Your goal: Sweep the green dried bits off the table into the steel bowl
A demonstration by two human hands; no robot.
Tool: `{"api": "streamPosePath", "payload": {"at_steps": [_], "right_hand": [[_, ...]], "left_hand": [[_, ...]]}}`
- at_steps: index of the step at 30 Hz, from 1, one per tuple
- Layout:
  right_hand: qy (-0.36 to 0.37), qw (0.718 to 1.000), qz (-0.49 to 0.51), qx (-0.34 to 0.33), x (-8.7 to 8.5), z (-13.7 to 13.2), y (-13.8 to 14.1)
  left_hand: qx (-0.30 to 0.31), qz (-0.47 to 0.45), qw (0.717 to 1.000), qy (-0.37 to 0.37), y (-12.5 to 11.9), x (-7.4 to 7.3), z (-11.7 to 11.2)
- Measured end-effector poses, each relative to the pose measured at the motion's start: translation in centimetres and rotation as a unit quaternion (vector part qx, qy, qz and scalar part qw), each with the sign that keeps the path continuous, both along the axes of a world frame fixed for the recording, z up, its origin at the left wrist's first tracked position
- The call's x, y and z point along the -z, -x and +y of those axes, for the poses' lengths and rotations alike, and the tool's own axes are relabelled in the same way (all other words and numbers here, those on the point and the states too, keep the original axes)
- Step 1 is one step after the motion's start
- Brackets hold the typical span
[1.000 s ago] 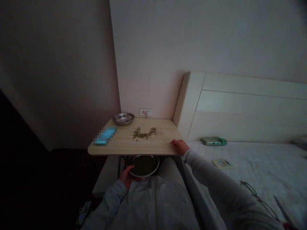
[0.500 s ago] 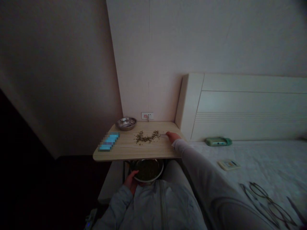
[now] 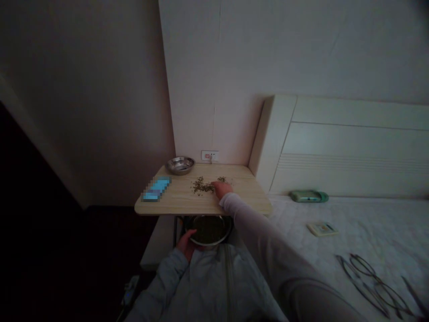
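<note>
My left hand (image 3: 187,245) grips the near left rim of a metal bowl (image 3: 219,242) at my lap, partly under the table edge, thumb over the rim. Dark greenish-brown small bits fill its bottom. My right hand (image 3: 223,188) is low over the table (image 3: 187,205), fingers closed at the scattered dark seeds or grains (image 3: 199,187). What its fingers hold is mostly hidden; a thin, pale tip may show at the fingertips. A smaller patch of grains lies just beyond this hand.
An empty-looking steel bowl (image 3: 180,166) stands at the table's back left, with a blurred-out phone-like object (image 3: 156,189) in front. A wall socket (image 3: 210,155) is behind. On the bed at right lie a green case (image 3: 308,196), a pale box-like item (image 3: 322,229) and looped cords (image 3: 363,266).
My right hand has moved left, from the right end of the grains into their middle. A thin pale object seen in its fingers before is now mostly hidden. The left hand keeps its hold.
</note>
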State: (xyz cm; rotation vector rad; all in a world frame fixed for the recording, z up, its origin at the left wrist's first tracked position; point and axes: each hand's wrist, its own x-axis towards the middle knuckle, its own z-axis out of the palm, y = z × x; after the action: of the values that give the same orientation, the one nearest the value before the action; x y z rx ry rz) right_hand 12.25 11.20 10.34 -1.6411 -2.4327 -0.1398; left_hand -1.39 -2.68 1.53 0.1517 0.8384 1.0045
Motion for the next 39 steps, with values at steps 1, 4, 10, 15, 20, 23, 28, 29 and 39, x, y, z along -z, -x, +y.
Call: {"api": "streamPosePath", "payload": {"at_steps": [1, 4, 10, 15, 20, 23, 28, 29, 39], "right_hand": [[0.000, 1.000, -0.001, -0.011, 0.1, -0.1, 0.4], [0.007, 0.999, -0.004, -0.036, 0.5, -0.5, 1.1], [-0.006, 0.998, -0.012, -0.069, 1.1, -1.0, 0.9], [0.003, 0.995, -0.042, -0.092, 1.0, -1.8, 0.1], [0.005, 0.990, -0.058, -0.130, 0.9, -3.3, -0.7], [0.002, 0.987, -0.053, -0.153, 0.7, -4.0, -1.2], [-0.012, 0.993, 0.016, -0.121, 0.4, -4.0, -2.2], [-0.013, 0.993, 0.040, -0.107, 0.3, -3.8, -2.5], [0.002, 0.994, 0.016, -0.111, -0.4, -4.7, -1.8]], "left_hand": [[0.000, -0.001, 1.000, -0.001, 0.0, 0.0, 0.0], [0.005, -0.009, 1.000, 0.002, 0.1, 0.2, 0.0], [0.000, -0.009, 1.000, -0.001, 0.1, 0.1, -0.1], [-0.001, -0.012, 1.000, -0.006, 0.1, 0.1, -0.1], [-0.009, -0.017, 1.000, -0.021, 0.2, 0.4, 0.0], [-0.005, -0.018, 0.999, -0.027, 0.2, 0.5, -0.1], [-0.015, -0.005, 0.999, -0.027, 0.0, 0.1, -0.2], [-0.017, -0.002, 1.000, -0.026, 0.0, 0.0, -0.2], [-0.016, -0.007, 1.000, -0.009, 0.1, -0.1, -0.2]]}}
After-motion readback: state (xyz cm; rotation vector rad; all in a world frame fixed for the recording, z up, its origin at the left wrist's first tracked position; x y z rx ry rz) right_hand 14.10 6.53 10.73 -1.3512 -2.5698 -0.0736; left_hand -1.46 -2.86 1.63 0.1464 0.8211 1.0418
